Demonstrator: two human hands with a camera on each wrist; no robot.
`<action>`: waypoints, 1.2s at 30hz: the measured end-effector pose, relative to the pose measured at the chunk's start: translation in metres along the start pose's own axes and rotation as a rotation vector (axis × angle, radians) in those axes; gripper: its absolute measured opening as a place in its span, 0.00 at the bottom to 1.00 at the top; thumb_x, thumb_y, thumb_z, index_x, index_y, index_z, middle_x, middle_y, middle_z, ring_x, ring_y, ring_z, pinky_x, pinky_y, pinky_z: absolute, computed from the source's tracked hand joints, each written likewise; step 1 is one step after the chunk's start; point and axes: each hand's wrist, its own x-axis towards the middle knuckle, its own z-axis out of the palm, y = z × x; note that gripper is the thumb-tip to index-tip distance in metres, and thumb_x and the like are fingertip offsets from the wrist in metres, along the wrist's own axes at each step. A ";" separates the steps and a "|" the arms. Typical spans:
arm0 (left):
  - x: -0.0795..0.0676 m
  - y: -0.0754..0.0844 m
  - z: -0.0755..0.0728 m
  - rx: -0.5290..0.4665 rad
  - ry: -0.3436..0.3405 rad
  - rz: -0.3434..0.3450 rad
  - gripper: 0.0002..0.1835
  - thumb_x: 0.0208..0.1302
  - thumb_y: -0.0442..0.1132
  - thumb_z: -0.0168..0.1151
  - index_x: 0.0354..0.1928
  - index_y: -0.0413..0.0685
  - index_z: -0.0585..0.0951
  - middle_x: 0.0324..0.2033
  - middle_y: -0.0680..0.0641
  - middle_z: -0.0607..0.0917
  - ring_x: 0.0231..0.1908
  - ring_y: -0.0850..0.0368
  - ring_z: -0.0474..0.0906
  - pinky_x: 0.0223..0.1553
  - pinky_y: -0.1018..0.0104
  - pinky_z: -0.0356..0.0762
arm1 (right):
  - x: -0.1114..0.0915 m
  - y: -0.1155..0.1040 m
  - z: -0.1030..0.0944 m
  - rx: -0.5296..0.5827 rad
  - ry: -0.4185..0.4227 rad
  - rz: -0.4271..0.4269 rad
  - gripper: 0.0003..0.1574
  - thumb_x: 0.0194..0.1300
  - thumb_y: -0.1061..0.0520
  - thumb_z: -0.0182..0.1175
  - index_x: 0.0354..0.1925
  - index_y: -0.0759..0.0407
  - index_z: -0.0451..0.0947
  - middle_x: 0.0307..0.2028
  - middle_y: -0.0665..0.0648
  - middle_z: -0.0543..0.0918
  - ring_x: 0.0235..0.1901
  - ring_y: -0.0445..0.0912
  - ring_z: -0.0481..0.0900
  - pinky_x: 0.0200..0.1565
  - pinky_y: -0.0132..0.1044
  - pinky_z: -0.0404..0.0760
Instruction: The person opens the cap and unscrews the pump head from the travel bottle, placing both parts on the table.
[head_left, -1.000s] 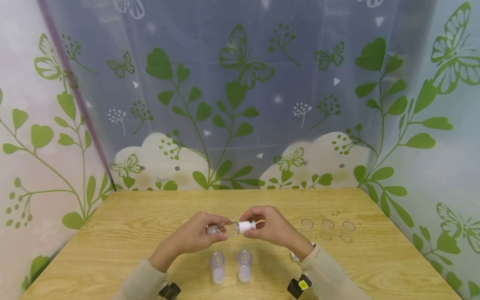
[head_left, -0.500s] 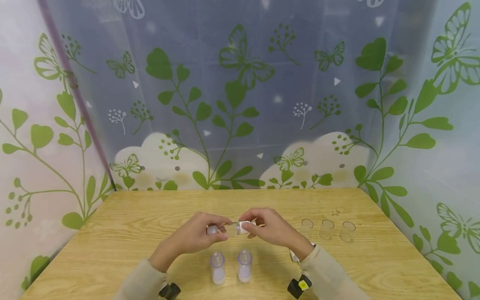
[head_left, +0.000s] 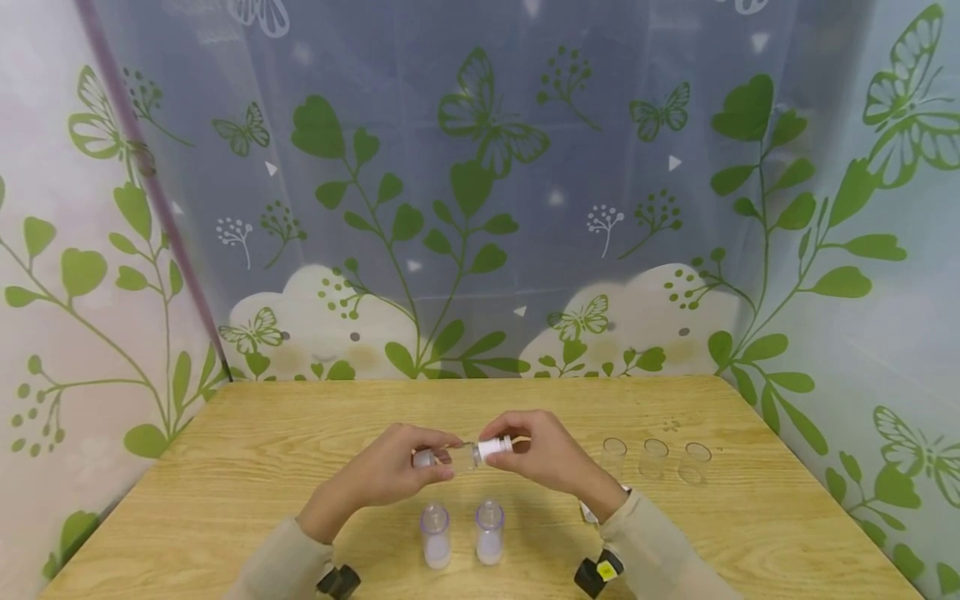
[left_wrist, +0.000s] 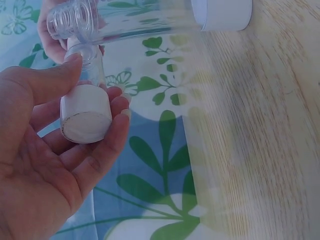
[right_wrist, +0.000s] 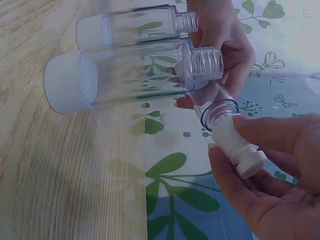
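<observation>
Over the table, my left hand (head_left: 401, 467) grips a small clear bottle by its white base (left_wrist: 86, 114); the bottle lies roughly sideways. At its other end, my right hand (head_left: 543, 454) pinches a white pump top (right_wrist: 235, 137) between thumb and fingers. This top sits at the bottle's neck, beside a clear shoulder with a dark ring; the thread is hidden. Below the hands, two similar clear bottles, a left one (head_left: 436, 537) and a right one (head_left: 490, 533), stand upright with white bases and bare threaded necks.
To the right stand three clear open-topped cylinders: a left one (head_left: 613, 454), a middle one (head_left: 654, 458) and a right one (head_left: 694, 463). A white object (head_left: 590, 510) is partly hidden under my right wrist. A patterned curtain (head_left: 480, 208) rises behind the wooden table (head_left: 300, 433).
My right thumb and fingers have shifted round the pump top, across it half a second ago and back again now. The left hand and the standing bottles have stayed put.
</observation>
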 end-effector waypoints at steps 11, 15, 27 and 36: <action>-0.002 -0.004 -0.002 0.016 0.013 0.020 0.18 0.69 0.39 0.68 0.58 0.40 0.84 0.43 0.47 0.92 0.41 0.62 0.88 0.43 0.68 0.84 | 0.000 0.001 -0.004 -0.012 0.028 -0.001 0.12 0.64 0.65 0.70 0.47 0.61 0.86 0.46 0.60 0.87 0.42 0.42 0.82 0.45 0.31 0.86; -0.003 -0.005 -0.004 0.010 0.014 -0.011 0.19 0.69 0.39 0.68 0.59 0.42 0.84 0.43 0.47 0.92 0.41 0.62 0.88 0.42 0.69 0.83 | -0.001 0.004 -0.010 -0.049 0.018 -0.021 0.12 0.64 0.64 0.70 0.47 0.62 0.85 0.46 0.61 0.87 0.40 0.43 0.81 0.44 0.30 0.86; -0.003 -0.009 -0.005 0.015 0.025 -0.006 0.19 0.68 0.38 0.69 0.58 0.41 0.85 0.41 0.47 0.92 0.40 0.63 0.87 0.42 0.69 0.83 | -0.006 0.001 -0.034 -0.269 -0.138 -0.011 0.10 0.69 0.61 0.67 0.47 0.61 0.87 0.48 0.60 0.88 0.31 0.35 0.76 0.39 0.30 0.81; -0.003 -0.008 -0.005 0.011 0.024 -0.010 0.19 0.68 0.37 0.68 0.59 0.41 0.84 0.42 0.47 0.92 0.40 0.63 0.86 0.42 0.70 0.82 | -0.011 0.000 -0.041 -0.333 -0.332 0.052 0.13 0.72 0.68 0.57 0.48 0.68 0.87 0.49 0.65 0.89 0.39 0.45 0.88 0.43 0.36 0.86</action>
